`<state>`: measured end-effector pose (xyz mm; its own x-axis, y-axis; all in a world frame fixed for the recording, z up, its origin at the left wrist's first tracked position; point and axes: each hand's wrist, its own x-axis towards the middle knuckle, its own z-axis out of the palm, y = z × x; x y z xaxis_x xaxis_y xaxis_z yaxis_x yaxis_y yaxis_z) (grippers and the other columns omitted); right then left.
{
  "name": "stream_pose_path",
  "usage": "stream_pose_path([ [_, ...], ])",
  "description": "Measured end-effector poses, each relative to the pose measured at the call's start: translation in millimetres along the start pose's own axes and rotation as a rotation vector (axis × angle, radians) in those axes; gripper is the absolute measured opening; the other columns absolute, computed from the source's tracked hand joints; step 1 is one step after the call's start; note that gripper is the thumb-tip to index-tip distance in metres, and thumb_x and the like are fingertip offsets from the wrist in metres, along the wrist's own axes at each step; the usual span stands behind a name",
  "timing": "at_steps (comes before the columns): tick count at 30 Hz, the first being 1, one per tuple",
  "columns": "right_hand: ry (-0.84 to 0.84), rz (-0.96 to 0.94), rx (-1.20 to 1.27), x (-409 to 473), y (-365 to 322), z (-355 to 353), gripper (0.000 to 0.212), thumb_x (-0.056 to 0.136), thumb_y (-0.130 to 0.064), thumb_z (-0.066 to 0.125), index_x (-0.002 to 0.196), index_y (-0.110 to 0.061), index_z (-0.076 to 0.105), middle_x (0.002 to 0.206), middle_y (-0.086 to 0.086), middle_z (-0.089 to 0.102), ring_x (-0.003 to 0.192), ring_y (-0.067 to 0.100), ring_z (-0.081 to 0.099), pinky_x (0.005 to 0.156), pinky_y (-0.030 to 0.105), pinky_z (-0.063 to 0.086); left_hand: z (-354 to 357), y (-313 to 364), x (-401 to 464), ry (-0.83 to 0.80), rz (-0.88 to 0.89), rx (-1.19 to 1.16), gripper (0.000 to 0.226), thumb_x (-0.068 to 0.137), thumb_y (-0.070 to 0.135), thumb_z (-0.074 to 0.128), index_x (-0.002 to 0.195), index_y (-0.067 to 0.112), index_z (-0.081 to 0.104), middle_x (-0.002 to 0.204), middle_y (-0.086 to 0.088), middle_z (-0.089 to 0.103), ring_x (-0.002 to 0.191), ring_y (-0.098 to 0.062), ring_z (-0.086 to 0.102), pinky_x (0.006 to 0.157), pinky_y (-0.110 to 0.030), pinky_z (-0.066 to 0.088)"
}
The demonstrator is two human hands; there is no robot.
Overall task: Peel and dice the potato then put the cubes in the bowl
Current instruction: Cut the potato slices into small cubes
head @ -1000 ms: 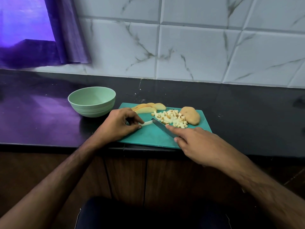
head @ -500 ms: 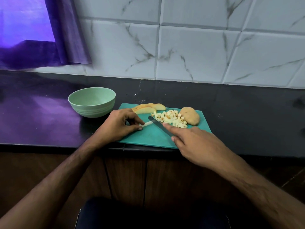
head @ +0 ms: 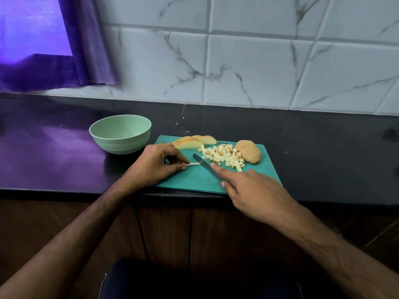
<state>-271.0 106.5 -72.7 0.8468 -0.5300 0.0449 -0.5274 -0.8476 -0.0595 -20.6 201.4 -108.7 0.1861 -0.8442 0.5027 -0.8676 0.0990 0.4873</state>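
Left hand fingers pinch potato strip, long axis 9-to-3; right hand grips knife, blade just at strip's 3 o'clock end.

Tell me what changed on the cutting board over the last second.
The knife in the right hand slid left, its tip away from the cube pile toward the potato strip pinched by the left hand. No grip was taken or released. The slices, potato half, bowl and board stayed as they were.
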Motion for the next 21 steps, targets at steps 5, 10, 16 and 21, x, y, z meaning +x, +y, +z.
stream_pose_path([
  [5, 0.044, -0.010, -0.047, -8.3, -4.8, 6.1, 0.054, 0.110, -0.043, 0.025, 0.159, -0.047, 0.002, 0.076, -0.010, 0.044, 0.066, 0.007, 0.045, 0.059, 0.027, 0.041, -0.5, 2.8, -0.8, -0.015, 0.028, 0.002, 0.015, 0.079, 0.021, 0.087, 0.093, 0.021, 0.081, 0.083, 0.014, 0.068, 0.079, -0.005, 0.067, 0.065, -0.007, 0.043],
  [10, 0.059, -0.007, -0.143, -17.2, -4.2, 6.7, 0.055, 0.110, -0.045, 0.020, 0.158, -0.049, -0.006, 0.076, -0.007, 0.045, 0.068, 0.008, 0.048, 0.066, 0.031, 0.049, -1.3, 3.7, -1.7, -0.046, 0.049, 0.019, 0.008, 0.082, 0.020, 0.085, 0.090, 0.023, 0.082, 0.085, 0.014, 0.066, 0.077, 0.001, 0.064, 0.064, -0.004, 0.041],
  [16, 0.081, 0.025, -0.112, -7.3, 5.6, 1.1, 0.053, 0.110, -0.044, 0.022, 0.159, -0.049, 0.002, 0.074, -0.008, 0.044, 0.065, 0.008, 0.045, 0.059, 0.029, 0.041, -5.0, -2.8, -8.9, -0.096, 0.088, 0.041, 0.014, 0.089, 0.023, 0.074, 0.101, 0.028, 0.080, 0.092, 0.012, 0.063, 0.079, -0.014, 0.063, 0.064, -0.017, 0.044],
  [21, 0.055, -0.025, -0.048, -14.1, -1.1, 1.5, 0.052, 0.110, -0.045, 0.025, 0.157, -0.053, 0.005, 0.075, -0.010, 0.043, 0.064, 0.006, 0.043, 0.056, 0.027, 0.034, -6.0, -5.7, -8.8, -0.119, 0.102, 0.060, 0.028, 0.086, 0.009, 0.071, 0.106, 0.027, 0.079, 0.095, 0.009, 0.062, 0.084, -0.014, 0.062, 0.068, -0.013, 0.043],
])
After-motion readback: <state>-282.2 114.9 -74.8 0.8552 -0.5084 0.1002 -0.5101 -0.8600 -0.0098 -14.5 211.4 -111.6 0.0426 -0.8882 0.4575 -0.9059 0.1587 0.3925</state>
